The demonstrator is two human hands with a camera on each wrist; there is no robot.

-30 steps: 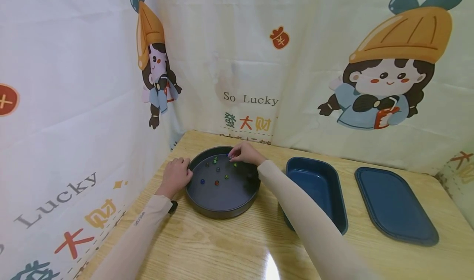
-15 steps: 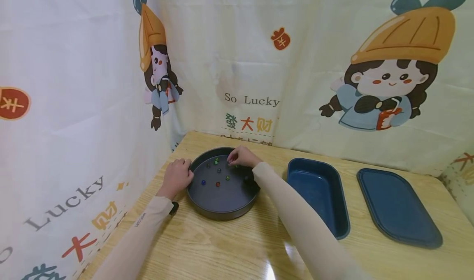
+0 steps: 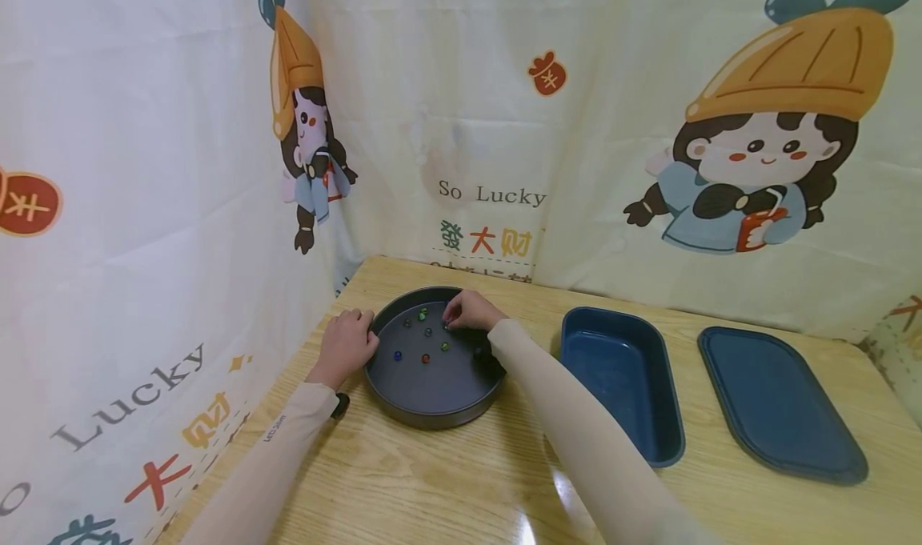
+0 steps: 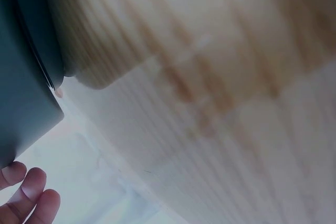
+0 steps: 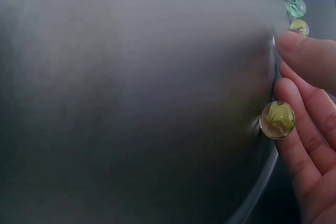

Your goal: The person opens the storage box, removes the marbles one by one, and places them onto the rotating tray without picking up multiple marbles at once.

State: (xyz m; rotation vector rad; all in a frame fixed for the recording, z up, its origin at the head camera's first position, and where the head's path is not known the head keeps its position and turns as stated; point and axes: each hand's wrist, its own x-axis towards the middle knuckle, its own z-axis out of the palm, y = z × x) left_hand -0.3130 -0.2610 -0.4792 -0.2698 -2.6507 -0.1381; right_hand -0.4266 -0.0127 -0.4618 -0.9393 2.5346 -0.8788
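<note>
In the head view, my left hand (image 3: 346,345) holds the left rim of a round dark pan (image 3: 432,420), its thumb over the edge. My right hand (image 3: 471,311) reaches into the far right part of the pan with fingertips down near the floor. Seen from the right wrist, a clear marble with a yellow swirl (image 5: 277,120) lies against my fingers (image 5: 302,156). Whether a marble sits between thumb and forefinger is unclear. Several other marbles lie scattered, including a blue marble (image 3: 398,356), a red marble (image 3: 426,359) and a green marble (image 3: 444,346).
A deep blue rectangular tray (image 3: 670,417) stands right of the pan, partly under my right sleeve (image 3: 569,409). Farther right lies a flat blue lid (image 3: 785,405). All rest on a wooden table (image 3: 432,489), with printed curtains (image 3: 403,129) behind and at the left.
My right hand has shifted slightly right and lower inside the pan. The blue marble seen at its fingertips earlier no longer shows there. My left hand stays on the rim.
</note>
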